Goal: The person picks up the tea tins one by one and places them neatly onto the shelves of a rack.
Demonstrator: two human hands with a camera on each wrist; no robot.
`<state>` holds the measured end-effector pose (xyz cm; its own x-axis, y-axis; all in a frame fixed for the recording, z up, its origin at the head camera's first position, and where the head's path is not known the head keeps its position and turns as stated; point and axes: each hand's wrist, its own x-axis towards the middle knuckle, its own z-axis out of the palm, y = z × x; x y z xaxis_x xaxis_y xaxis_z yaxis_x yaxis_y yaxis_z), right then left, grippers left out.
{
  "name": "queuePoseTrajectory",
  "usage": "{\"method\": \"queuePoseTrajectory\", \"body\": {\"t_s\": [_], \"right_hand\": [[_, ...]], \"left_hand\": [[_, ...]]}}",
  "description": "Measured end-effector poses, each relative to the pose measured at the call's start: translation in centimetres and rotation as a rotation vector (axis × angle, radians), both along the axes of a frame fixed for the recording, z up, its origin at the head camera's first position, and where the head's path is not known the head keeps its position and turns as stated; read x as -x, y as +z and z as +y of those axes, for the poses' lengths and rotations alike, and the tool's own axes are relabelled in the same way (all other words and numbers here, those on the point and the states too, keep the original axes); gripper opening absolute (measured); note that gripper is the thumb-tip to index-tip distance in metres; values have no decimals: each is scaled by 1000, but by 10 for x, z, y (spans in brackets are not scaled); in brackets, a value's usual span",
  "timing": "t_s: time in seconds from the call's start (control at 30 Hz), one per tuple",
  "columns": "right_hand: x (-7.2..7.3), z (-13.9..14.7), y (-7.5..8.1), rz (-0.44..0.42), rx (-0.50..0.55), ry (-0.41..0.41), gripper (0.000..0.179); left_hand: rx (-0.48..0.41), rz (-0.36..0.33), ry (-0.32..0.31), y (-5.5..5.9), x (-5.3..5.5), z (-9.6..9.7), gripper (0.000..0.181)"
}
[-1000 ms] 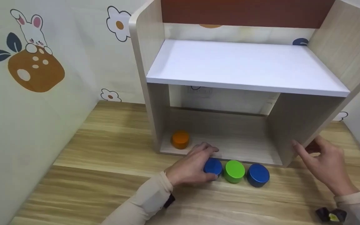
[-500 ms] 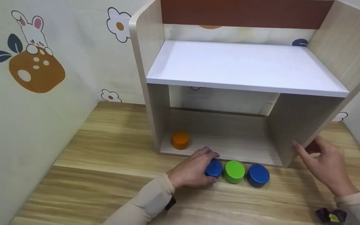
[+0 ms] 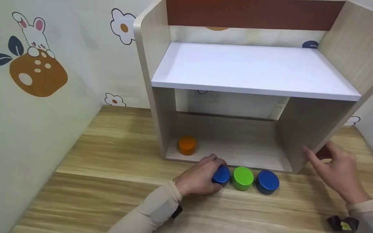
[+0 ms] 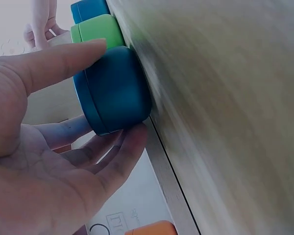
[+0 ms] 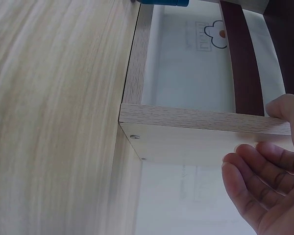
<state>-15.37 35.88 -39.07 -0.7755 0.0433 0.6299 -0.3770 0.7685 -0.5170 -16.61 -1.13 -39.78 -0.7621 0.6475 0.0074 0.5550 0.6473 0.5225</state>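
My left hand (image 3: 200,176) pinches a small round blue tin (image 3: 221,174) between thumb and fingers, at the left end of a row. In the left wrist view, the thumb lies on one side of this blue tin (image 4: 115,90) and the fingers on the other; its lid seam shows. Beside it stand a green tin (image 3: 243,178) and a second blue tin (image 3: 267,182). My right hand (image 3: 338,171) holds the front edge of the right side panel (image 3: 316,129) of a wooden desk shelf. In the right wrist view, thumb and curled fingers straddle that panel (image 5: 196,119).
An orange tin (image 3: 186,145) sits on the shelf's bottom board (image 3: 235,136), near the left side panel (image 3: 160,116). Above it spans a white shelf board (image 3: 254,69). The row of tins stands on the wooden table (image 3: 108,187), just in front of the shelf.
My left fingers have drawn in from lying stretched past the blue tin to closing round its far side, and the thumb has shifted slightly left. The right hand stays in place.
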Motion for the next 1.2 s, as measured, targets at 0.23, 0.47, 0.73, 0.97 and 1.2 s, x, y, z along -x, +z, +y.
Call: {"method": "queuePoseTrajectory", "body": {"t_s": [0.23,0.47,0.73,0.97,1.2], "right_hand": [[-1,-1,1,-28,-9,-13,27],[-2,-1,2,-32,-11,-7,28],[-1,-2,2,-21,-20,-8,27],[-2,-1,2,-38,-27,-12,28],[-2,-1,2,-58,-28,-13,29]], "left_hand": [[-14,-9,10,-2,0,1,58],[-33,-24,42,0,0,2,60],[-84,15,79,3,0,0,59],[-132,36,115,9,1,0,58],[-186,1,166,16,5,4,60]]}}
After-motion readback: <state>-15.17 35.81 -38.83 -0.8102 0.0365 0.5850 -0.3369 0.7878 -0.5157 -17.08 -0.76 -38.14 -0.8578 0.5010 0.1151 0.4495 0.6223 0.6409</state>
